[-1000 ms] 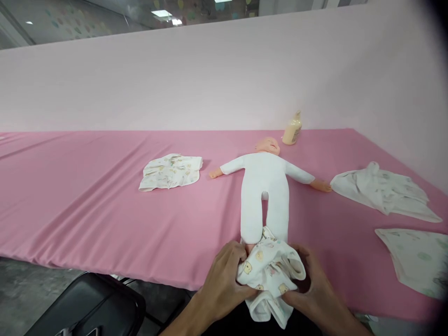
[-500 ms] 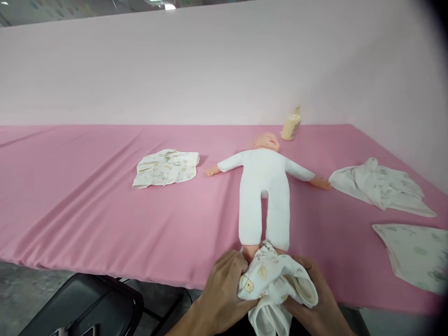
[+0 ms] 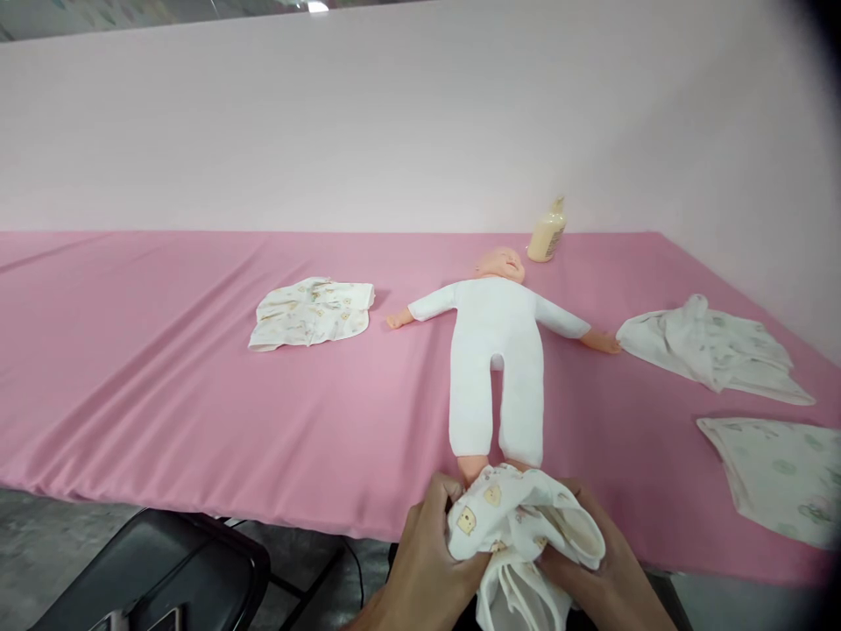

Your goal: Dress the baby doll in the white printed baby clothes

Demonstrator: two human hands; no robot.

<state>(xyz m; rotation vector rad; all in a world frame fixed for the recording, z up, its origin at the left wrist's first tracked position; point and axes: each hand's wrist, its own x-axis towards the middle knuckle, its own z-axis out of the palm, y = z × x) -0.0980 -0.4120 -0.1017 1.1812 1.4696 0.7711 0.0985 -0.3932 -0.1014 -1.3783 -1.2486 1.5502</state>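
Observation:
A baby doll [image 3: 496,342] with a white cloth body lies on its back, arms spread, feet toward me. At its feet, by the table's front edge, I hold a small white baby garment [image 3: 509,517] printed with yellow bears. My left hand [image 3: 434,552] grips its left side, thumb and fingers closed on the fabric. My right hand [image 3: 595,561] is closed on the other side, partly inside or behind the cloth. The garment is bunched, its lower part hanging down. It covers part of the doll's feet; whether a foot is inside it I cannot tell.
A bear-printed baby garment [image 3: 312,313] lies left of the doll. On the right are a crumpled white garment [image 3: 716,346] and a folded printed cloth [image 3: 775,473]. A pump bottle [image 3: 547,235] stands near the doll's head. A black chair [image 3: 151,570] is below the pink-covered table [image 3: 197,377].
The garment has shifted slightly down and right in my hands, and its upper edge has drawn back a little from the doll's ankles. The doll has not moved.

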